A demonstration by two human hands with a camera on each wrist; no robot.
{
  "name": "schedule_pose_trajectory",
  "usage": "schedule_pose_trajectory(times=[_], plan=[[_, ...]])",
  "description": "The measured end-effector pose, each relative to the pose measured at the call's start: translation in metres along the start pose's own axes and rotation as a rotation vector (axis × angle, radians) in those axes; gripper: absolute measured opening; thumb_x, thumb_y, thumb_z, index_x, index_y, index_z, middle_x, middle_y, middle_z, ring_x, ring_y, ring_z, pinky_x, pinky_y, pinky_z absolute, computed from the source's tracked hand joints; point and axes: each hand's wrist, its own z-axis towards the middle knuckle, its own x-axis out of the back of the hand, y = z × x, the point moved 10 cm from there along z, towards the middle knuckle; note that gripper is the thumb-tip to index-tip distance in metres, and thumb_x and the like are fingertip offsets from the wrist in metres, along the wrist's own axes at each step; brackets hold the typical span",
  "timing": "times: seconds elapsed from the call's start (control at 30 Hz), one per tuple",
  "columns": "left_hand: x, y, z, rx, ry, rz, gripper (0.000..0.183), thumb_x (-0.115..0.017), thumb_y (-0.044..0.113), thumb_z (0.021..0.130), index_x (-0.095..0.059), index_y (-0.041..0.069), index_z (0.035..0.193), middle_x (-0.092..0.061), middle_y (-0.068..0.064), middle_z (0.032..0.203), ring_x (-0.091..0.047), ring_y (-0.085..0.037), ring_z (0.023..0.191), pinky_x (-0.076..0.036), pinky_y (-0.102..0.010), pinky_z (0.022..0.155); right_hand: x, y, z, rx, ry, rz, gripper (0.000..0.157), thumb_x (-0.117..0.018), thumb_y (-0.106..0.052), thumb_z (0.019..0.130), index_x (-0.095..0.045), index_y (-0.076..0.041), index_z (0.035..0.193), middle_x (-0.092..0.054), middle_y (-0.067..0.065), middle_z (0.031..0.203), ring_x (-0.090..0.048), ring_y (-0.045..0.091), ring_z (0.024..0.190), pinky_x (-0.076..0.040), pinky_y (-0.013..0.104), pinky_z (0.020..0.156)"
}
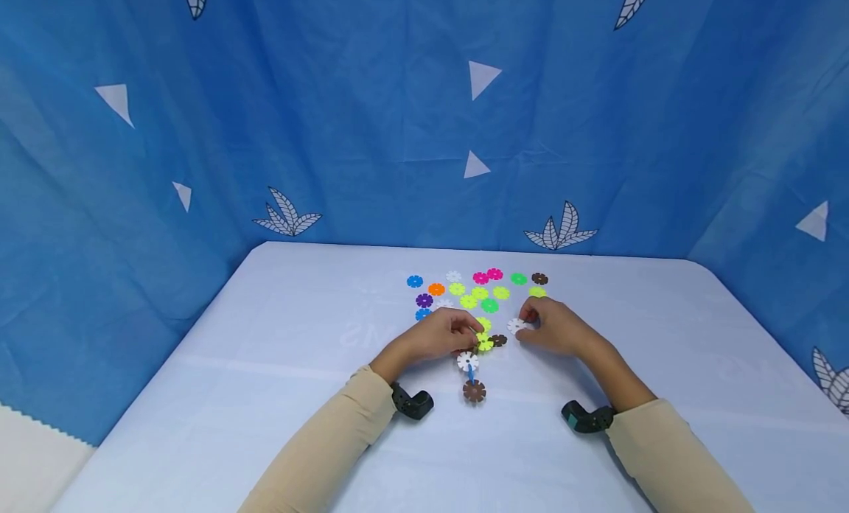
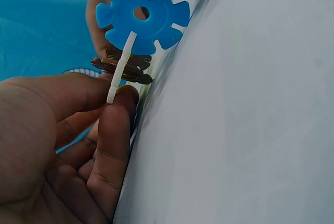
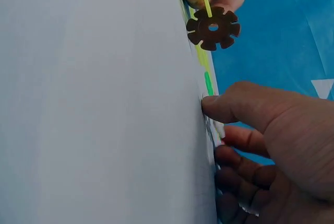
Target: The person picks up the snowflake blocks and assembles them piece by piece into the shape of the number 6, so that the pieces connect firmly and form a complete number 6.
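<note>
My left hand (image 1: 441,332) grips a chain of slotted snowflake discs by its middle. Toward me the chain runs through a white disc (image 1: 467,361) and a blue disc (image 2: 148,25) set edge-on to it, to a brown disc (image 1: 474,391) at the near end. On the other side of the fingers come a yellow disc (image 1: 485,343) and a dark brown disc (image 3: 213,28). A little to the right, my right hand (image 1: 553,326) pinches a loose white disc (image 1: 514,326) between thumb and fingers, low over the table. Fingers partly hide the chain's middle.
Loose discs lie on the white table (image 1: 278,336) beyond the hands, among them an orange disc (image 1: 436,289), a purple disc (image 1: 424,300), a pink disc (image 1: 494,274) and a green disc (image 1: 489,305). A blue curtain (image 1: 398,115) hangs behind the table.
</note>
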Motion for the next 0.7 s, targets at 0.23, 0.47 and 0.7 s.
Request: schedule_pose_trajectory(times=[0.23, 0.47, 0.7], plan=[[0.002, -0.002, 0.001, -0.003, 0.009, -0.014, 0.017, -0.065, 0.006, 0.097, -0.073, 0.009, 0.112, -0.069, -0.001, 0.086, -0.060, -0.015, 0.072, -0.053, -0.026, 0.069, -0.007, 0.005, -0.004, -0.045, -0.081, 0.263, 0.016, -0.074, -0.005, 0.092, -0.061, -0.003, 0.100, -0.061, 0.007, 0.081, -0.058, 0.022, 0.074, -0.053, 0.031, 0.067], [0.004, -0.004, 0.002, 0.003, 0.026, -0.010, 0.017, -0.066, 0.008, 0.097, -0.073, 0.010, 0.112, -0.068, -0.001, 0.086, -0.059, -0.015, 0.072, -0.051, -0.026, 0.069, -0.018, 0.011, -0.009, -0.157, -0.197, 0.500, 0.025, -0.062, -0.005, 0.097, -0.064, -0.003, 0.122, -0.064, 0.012, 0.087, -0.062, 0.024, 0.078, -0.057, 0.035, 0.072], [0.003, -0.002, 0.001, -0.002, 0.025, -0.022, 0.017, -0.065, 0.006, 0.097, -0.072, 0.007, 0.112, -0.068, -0.002, 0.085, -0.059, -0.014, 0.072, -0.051, -0.025, 0.068, -0.018, 0.012, -0.011, -0.173, -0.173, 0.513, 0.020, -0.056, -0.003, 0.099, -0.072, 0.000, 0.111, -0.061, 0.010, 0.087, -0.059, 0.022, 0.076, -0.055, 0.033, 0.069]])
